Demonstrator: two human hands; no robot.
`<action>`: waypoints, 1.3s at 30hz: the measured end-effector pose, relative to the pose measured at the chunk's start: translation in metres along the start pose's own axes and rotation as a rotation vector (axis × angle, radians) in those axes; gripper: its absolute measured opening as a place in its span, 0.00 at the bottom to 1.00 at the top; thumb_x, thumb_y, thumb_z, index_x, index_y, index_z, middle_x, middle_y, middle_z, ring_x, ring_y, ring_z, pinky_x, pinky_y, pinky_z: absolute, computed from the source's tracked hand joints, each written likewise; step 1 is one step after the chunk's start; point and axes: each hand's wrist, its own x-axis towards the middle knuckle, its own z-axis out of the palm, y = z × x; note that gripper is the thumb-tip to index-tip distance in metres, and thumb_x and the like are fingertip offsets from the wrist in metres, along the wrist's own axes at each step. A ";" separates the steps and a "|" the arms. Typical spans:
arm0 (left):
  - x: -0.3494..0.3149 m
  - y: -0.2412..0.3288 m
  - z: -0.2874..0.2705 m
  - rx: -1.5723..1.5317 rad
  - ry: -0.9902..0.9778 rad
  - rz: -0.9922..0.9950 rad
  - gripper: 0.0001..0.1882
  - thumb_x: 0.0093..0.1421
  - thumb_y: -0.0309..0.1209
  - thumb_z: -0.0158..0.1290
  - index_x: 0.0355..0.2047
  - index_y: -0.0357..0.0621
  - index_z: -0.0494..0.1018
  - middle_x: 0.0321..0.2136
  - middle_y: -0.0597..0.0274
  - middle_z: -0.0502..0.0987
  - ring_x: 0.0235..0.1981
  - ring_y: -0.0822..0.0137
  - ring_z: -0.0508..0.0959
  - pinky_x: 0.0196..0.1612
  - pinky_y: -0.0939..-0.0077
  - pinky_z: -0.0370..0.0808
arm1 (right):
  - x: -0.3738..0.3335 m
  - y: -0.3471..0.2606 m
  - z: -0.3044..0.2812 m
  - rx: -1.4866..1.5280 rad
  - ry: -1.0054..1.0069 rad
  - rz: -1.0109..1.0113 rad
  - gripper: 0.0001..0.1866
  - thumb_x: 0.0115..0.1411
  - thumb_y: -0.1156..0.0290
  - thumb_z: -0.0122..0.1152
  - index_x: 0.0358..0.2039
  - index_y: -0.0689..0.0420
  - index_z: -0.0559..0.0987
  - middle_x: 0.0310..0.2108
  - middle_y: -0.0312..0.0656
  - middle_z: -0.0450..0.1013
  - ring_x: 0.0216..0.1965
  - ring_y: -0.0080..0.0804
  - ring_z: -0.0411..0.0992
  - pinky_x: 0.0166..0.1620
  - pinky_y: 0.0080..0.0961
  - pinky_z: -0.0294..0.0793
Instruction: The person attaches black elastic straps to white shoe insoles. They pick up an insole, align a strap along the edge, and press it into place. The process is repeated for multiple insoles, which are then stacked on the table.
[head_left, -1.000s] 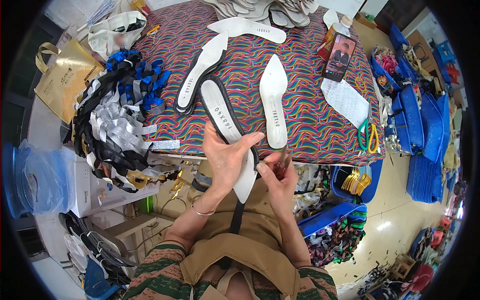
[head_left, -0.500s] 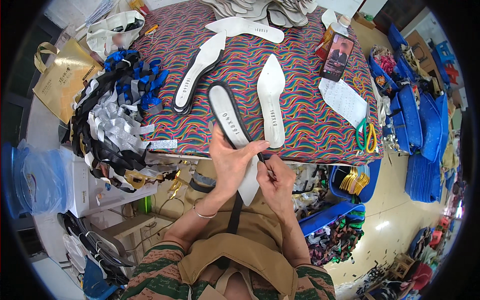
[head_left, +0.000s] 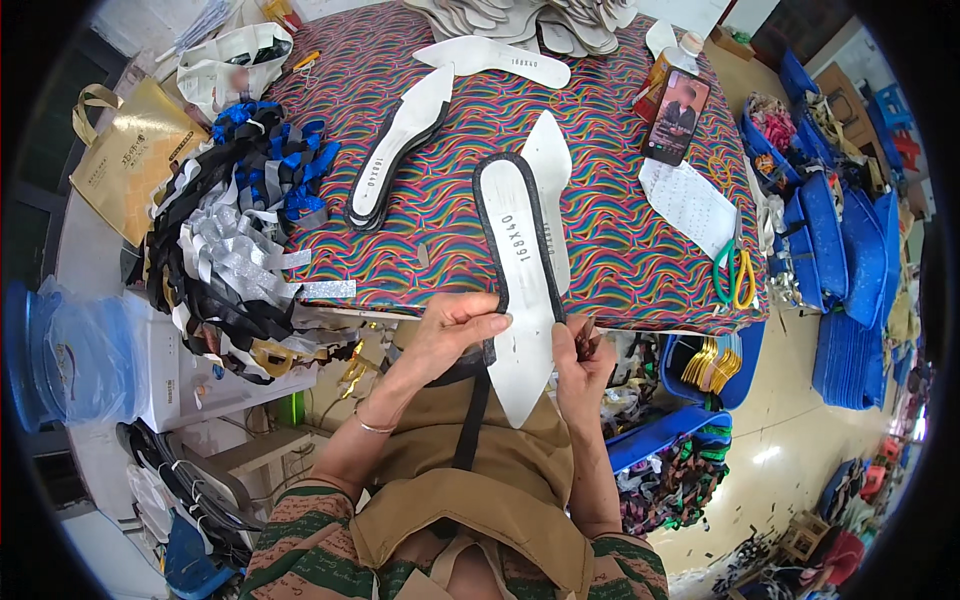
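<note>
A white shoe insole (head_left: pixel 519 265) with black strip edging round its heel end is held upright-on in front of me, its pointed toe toward my body. My left hand (head_left: pixel 458 328) pinches its left edge at the waist. My right hand (head_left: pixel 583 362) is closed at the opposite edge, where the black edging ends; its curled fingers partly hide what they grip. Behind the held piece lies a plain white insole (head_left: pixel 548 150), partly covered by it. A small stack of black-edged insoles (head_left: pixel 397 140) rests to the left, and another plain white insole (head_left: pixel 492 58) lies farther back.
Black, silver and blue strips (head_left: pixel 235 230) hang over the table's left edge. At the right are a phone (head_left: pixel 676 117) leaning on a bottle, a paper sheet (head_left: pixel 690 205) and green-yellow scissors (head_left: pixel 733 275). Blue bins (head_left: pixel 715 365) stand below the right edge; insoles (head_left: pixel 510 20) are piled at the back.
The insole has swung more upright and shifted right, now overlapping the plain one behind. My left hand has moved from across its middle to its left edge; my right hand moved slightly right.
</note>
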 end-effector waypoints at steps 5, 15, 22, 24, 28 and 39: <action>0.016 0.022 0.017 -0.433 -0.035 0.060 0.16 0.63 0.30 0.54 0.47 0.33 0.70 0.36 0.55 0.79 0.39 0.71 0.79 0.44 0.76 0.76 | -0.009 0.014 -0.002 0.027 -0.061 0.021 0.14 0.59 0.78 0.57 0.19 0.59 0.64 0.18 0.28 0.56 0.22 0.14 0.52 0.24 0.18 0.52; 0.008 0.034 0.033 -0.168 0.184 0.049 0.11 0.61 0.30 0.56 0.36 0.32 0.73 0.25 0.57 0.79 0.26 0.71 0.79 0.29 0.77 0.77 | -0.006 0.012 -0.004 -0.040 -0.083 0.064 0.18 0.64 0.66 0.52 0.18 0.60 0.71 0.16 0.28 0.61 0.19 0.15 0.54 0.23 0.20 0.51; -0.002 0.027 0.037 0.115 0.048 0.161 0.10 0.61 0.29 0.56 0.37 0.34 0.73 0.24 0.64 0.77 0.26 0.77 0.74 0.30 0.78 0.72 | 0.077 -0.046 -0.001 -0.220 -0.276 -0.223 0.15 0.60 0.72 0.59 0.17 0.60 0.71 0.16 0.29 0.63 0.19 0.14 0.56 0.22 0.19 0.52; -0.004 0.035 0.037 0.236 0.099 0.196 0.10 0.62 0.30 0.56 0.37 0.34 0.73 0.24 0.64 0.76 0.26 0.77 0.73 0.29 0.78 0.72 | 0.080 -0.049 0.003 -0.191 -0.331 -0.229 0.15 0.58 0.75 0.62 0.17 0.59 0.70 0.17 0.29 0.64 0.19 0.14 0.56 0.22 0.19 0.52; -0.002 0.025 0.035 0.066 0.017 0.122 0.09 0.59 0.28 0.56 0.37 0.33 0.72 0.23 0.60 0.76 0.24 0.73 0.76 0.28 0.76 0.73 | 0.061 -0.028 0.007 0.372 -0.271 0.074 0.10 0.63 0.69 0.58 0.25 0.59 0.76 0.22 0.26 0.69 0.22 0.11 0.63 0.24 0.16 0.61; 0.014 0.015 0.049 -1.161 -0.528 -0.201 0.31 0.65 0.58 0.40 0.44 0.37 0.67 0.19 0.58 0.72 0.15 0.67 0.73 0.19 0.79 0.70 | 0.071 -0.004 0.020 0.648 -0.092 0.158 0.15 0.64 0.59 0.58 0.30 0.60 0.76 0.20 0.31 0.70 0.18 0.12 0.66 0.21 0.12 0.64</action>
